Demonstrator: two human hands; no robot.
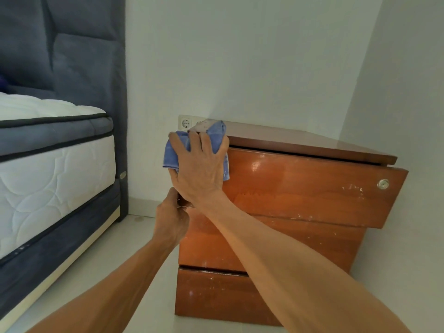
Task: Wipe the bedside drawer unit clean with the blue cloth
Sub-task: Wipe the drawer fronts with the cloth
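The wooden bedside drawer unit (300, 193) stands on the floor against the wall, its scuffed top drawer pulled slightly out with a round lock at its right end. My right hand (200, 169) presses the blue cloth (171, 152) flat against the top drawer's left front corner, fingers spread over it up to the top edge. Below it, my left hand (171, 217) grips the left edge of the unit at the seam under the top drawer.
A bed with a white mattress (48, 169) and dark grey headboard (84, 56) stands to the left, a strip of pale floor between it and the unit. A wall socket (185, 122) sits just behind the unit's left rear corner. White walls close in behind and right.
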